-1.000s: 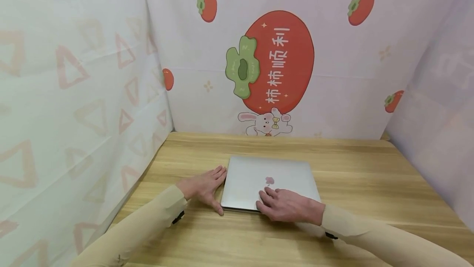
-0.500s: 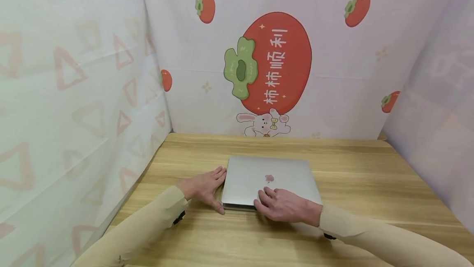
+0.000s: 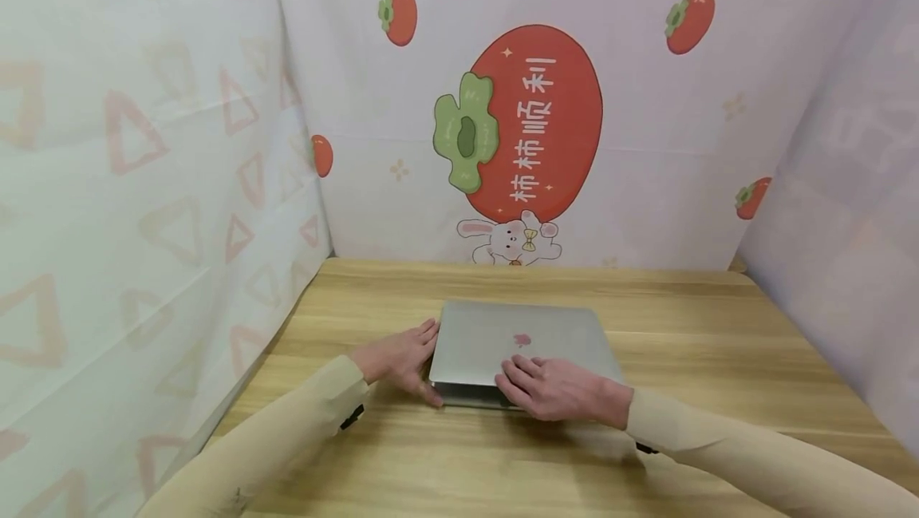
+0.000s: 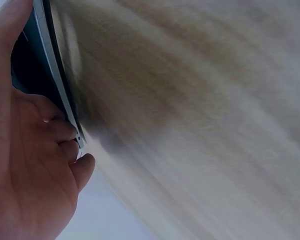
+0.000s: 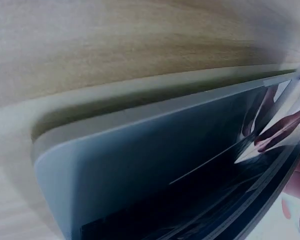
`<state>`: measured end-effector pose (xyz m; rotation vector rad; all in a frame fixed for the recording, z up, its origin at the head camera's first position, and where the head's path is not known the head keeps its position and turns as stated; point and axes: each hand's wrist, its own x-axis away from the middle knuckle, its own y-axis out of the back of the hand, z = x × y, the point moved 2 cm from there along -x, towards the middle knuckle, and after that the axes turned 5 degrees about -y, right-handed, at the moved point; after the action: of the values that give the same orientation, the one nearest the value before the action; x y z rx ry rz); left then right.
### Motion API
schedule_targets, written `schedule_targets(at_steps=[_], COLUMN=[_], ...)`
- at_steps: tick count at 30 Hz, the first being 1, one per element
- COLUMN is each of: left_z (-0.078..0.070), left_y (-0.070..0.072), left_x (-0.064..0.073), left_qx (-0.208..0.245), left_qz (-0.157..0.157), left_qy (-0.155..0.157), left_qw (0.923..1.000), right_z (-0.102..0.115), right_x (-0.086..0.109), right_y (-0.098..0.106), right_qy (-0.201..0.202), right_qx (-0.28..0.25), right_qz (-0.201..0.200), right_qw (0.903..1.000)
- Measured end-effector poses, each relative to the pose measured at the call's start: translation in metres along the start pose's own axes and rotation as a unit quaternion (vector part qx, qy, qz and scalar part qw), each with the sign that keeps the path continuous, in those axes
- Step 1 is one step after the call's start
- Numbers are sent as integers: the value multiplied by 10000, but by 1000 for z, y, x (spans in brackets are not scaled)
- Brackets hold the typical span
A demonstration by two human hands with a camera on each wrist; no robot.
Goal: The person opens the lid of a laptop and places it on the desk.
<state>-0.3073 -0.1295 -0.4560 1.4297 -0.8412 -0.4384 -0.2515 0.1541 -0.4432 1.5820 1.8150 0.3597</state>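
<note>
A silver laptop (image 3: 488, 342) with an apple logo lies on the table, its lid slightly raised along the near edge and a dark gap beneath. At its left side, my left hand (image 3: 405, 362) presses the edge with extended fingers, and the thumb reaches the near left corner. The left wrist view has those fingers against the thin base rim (image 4: 60, 80). My right hand (image 3: 553, 390) holds the lid's front edge near the middle, fingers bent, thumb hidden in the head view. In the right wrist view, the dark keyboard side and screen of the laptop (image 5: 155, 150) show inside the gap.
The wooden table (image 3: 402, 462) extends around the laptop. Behind it hangs a pale cloth backdrop (image 3: 646, 143) printed with persimmons and a rabbit, and another patterned cloth (image 3: 179, 207) lines the left side.
The near edge of the lid has risen from almost closed to a wider gap, and my right fingers have risen with it. My left hand stays at the laptop's left side, thumb at the corner.
</note>
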Motion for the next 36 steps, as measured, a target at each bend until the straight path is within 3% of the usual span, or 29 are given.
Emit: schedule_targets(at_steps=[7, 16, 22, 26, 31, 36], left_z=[-2, -4, -4, -4, -3, -1], left_y=[0, 3, 3, 3, 4, 4], left_x=[-1, -2, 0, 1, 1, -1], left_qx=[-74, 29, -102, -170, -162, -148], left_qz=[203, 67, 75, 28, -186, -170], left_qy=[-43, -84, -91, -162, -296, -142], left_qw=[9998, 9999, 9999, 9997, 9993, 9996], right_z=[-4, -21, -28, -36, -47, -54], right_x=[-2, -2, -2, -2, -3, -2], right_y=[3, 12, 18, 25, 27, 26], right_qy=[128, 100, 77, -190, -561, -624], right_qx=[-89, -170, -289, -608, -931, -878], right_qz=[-57, -60, 518, 855, 632, 307], right_qw=[9999, 9998, 9982, 9943, 9921, 9937])
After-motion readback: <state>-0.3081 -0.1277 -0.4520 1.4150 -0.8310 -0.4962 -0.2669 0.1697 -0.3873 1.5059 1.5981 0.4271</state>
